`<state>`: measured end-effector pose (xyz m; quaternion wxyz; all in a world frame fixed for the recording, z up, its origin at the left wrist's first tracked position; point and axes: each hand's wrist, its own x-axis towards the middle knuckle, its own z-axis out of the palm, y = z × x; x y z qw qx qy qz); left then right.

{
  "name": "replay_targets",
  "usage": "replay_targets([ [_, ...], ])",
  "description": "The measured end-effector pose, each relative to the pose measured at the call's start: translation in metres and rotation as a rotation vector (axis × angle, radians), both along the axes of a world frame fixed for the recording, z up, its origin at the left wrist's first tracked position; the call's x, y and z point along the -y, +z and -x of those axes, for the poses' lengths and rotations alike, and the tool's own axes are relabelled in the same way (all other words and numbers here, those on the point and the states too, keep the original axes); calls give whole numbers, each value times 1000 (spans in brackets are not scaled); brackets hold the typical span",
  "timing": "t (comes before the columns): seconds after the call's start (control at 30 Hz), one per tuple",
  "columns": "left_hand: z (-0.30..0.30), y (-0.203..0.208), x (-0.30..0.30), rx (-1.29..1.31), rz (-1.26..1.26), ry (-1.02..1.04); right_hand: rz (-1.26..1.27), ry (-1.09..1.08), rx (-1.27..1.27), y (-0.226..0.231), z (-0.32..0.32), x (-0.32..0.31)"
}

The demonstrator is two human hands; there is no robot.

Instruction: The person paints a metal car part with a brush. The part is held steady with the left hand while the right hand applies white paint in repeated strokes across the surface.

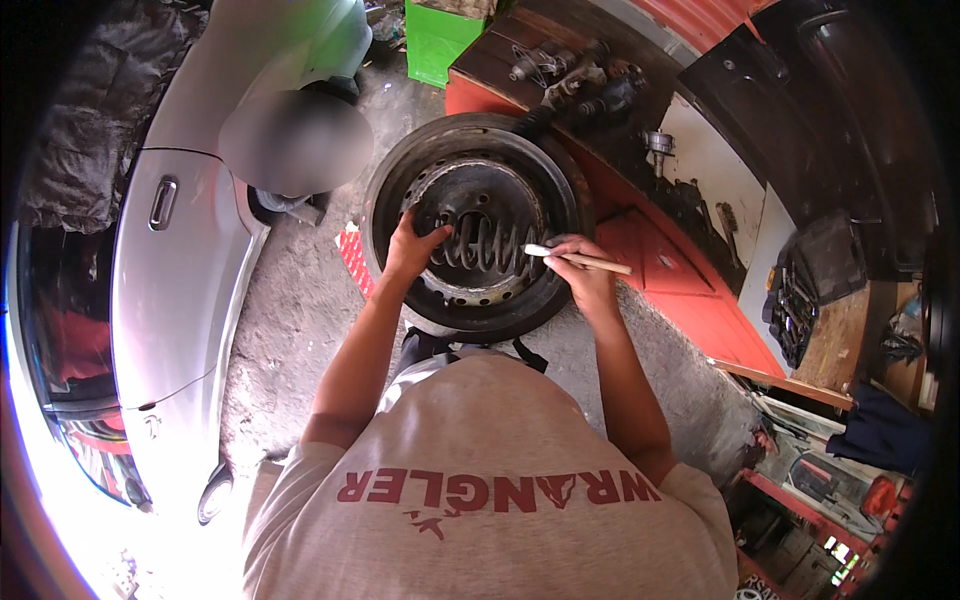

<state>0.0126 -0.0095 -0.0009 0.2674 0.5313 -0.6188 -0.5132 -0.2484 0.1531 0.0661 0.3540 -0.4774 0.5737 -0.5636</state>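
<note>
A dark coil spring [490, 243] lies on its side across the middle of a wheel [480, 130] with a black tire, which lies flat in front of me. My left hand [412, 250] grips the spring's left end, thumb and fingers on either side of it. In my right hand [580, 262] is a paintbrush [605, 265] with a pale wooden handle. Its white bristle end points left, at the right end of the spring. Whether the bristles touch the coil I cannot tell.
A silver car [180, 270] with an open door stands to the left, near a person whose head is blurred. On the right, a red bench [660, 270] bears greasy metal parts [590, 85] and a tool case [795, 310]. A green box [440, 40] stands at the back.
</note>
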Motion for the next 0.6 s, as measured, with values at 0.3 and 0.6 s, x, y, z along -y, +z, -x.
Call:
replay_targets([
  [0.3,0,6,-20,83,212,-93,-115,152,-218,14,-25,33],
  [0.6,-2,6,-20,98,164,-123,-127,288,-299,29,-20,45],
])
